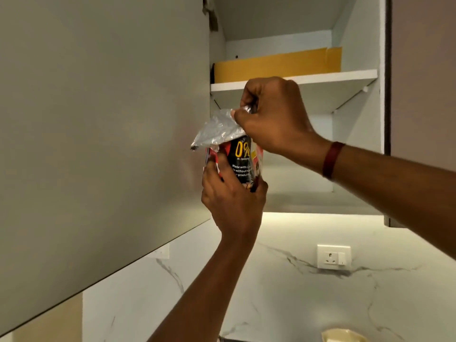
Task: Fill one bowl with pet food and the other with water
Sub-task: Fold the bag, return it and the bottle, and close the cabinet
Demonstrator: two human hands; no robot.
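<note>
A black and red pet food bag (240, 160) with a silver inner lining is held upright in front of an open wall cupboard. My left hand (230, 196) grips the bag's lower part from below. Above it, my right hand (271, 117) pinches the crumpled silver top of the bag between thumb and fingers. The bag's bottom is hidden by my left hand. A pale bowl rim (344, 336) shows at the bottom right edge; no second bowl is in view.
The open cupboard door (98, 134) fills the left side. Inside, a white shelf (320, 77) carries a yellow box (276, 65). A marble backsplash with a wall socket (333, 257) lies below the cupboard.
</note>
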